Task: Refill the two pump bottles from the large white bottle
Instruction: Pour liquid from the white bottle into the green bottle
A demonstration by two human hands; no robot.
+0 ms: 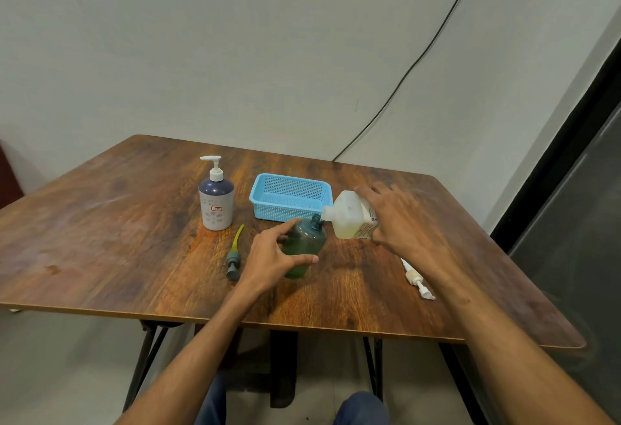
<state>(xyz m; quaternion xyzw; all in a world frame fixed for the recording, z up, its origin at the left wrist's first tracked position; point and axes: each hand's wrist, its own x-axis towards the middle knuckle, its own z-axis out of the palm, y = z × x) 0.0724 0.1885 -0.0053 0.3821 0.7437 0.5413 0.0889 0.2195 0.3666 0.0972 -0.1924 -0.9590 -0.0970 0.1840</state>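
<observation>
Both forearms [201, 340] are bare as far as the near edge of the view, the left hand [274, 256] and the right hand [400, 219] are bare too, and nearest of all two knees [364, 408] show in dark blue trousers [211, 404].

The right hand [400, 219] is spread over the large white bottle [347, 219], hiding its base and most of its label. Only a few letters peek out, too small to read, and where its spout meets the green bottle [307, 246] it's too fine to tell whether anything flows. The left hand [272, 260] covers that green bottle's near left side, the right wrist hides the upper end of the white pump [416, 281], the red-edged sticker [216, 209] on the pump bottle [215, 189] can't be read, and the black cable [413, 65] runs off the top edge.
</observation>
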